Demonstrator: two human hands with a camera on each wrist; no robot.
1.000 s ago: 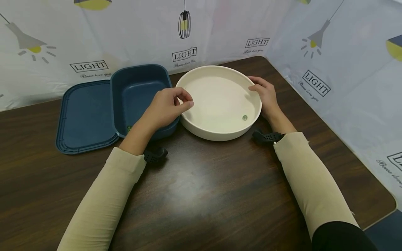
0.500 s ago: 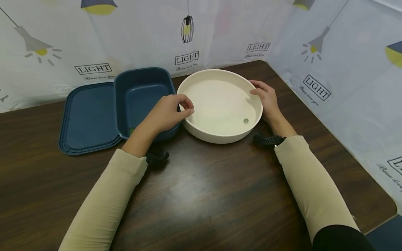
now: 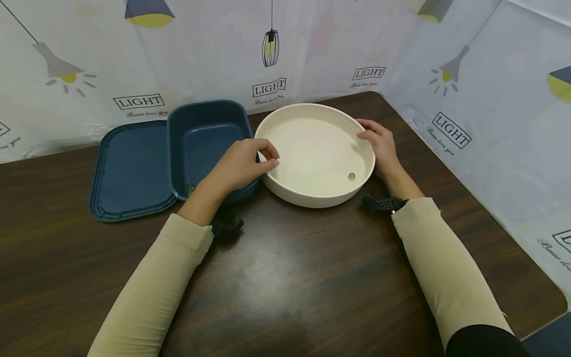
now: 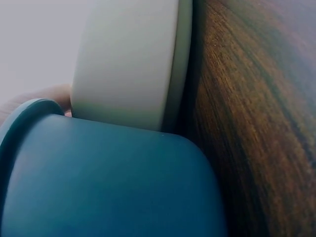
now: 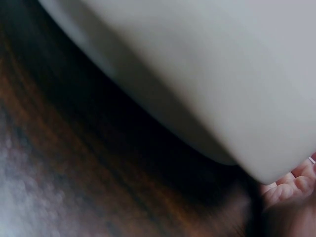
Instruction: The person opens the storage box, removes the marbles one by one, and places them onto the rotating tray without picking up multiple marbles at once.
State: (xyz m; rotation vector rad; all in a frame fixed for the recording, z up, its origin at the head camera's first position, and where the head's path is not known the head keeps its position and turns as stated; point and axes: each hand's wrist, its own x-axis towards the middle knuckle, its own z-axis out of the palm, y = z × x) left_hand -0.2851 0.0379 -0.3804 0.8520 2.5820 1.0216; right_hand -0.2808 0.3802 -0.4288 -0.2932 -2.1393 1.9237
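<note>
A round cream bowl (image 3: 312,148) stands on the table with one small greenish glass bead or marble (image 3: 351,176) lying inside near its front right. My right hand (image 3: 381,146) grips the bowl's right rim, thumb inside and fingers outside. Over the left rim is my left hand (image 3: 243,163), its fingers bent and its thumb and forefinger tips close together above the bowl. Whether these tips pinch anything is too small to tell. Touching the bowl on the left is a deep blue box (image 3: 209,136), with small green pieces (image 3: 191,189) in its near left corner.
A flat blue lid (image 3: 136,171) lies left of the box, against its side. The brown wooden table (image 3: 285,277) extends in front, and its right edge slants toward me. A white printed sheet (image 3: 214,59) hangs behind the table and along the right.
The whole scene sits slightly lower and farther right as the head view shifts. Both hands keep their places at the bowl, and the bead inside has not visibly moved.
</note>
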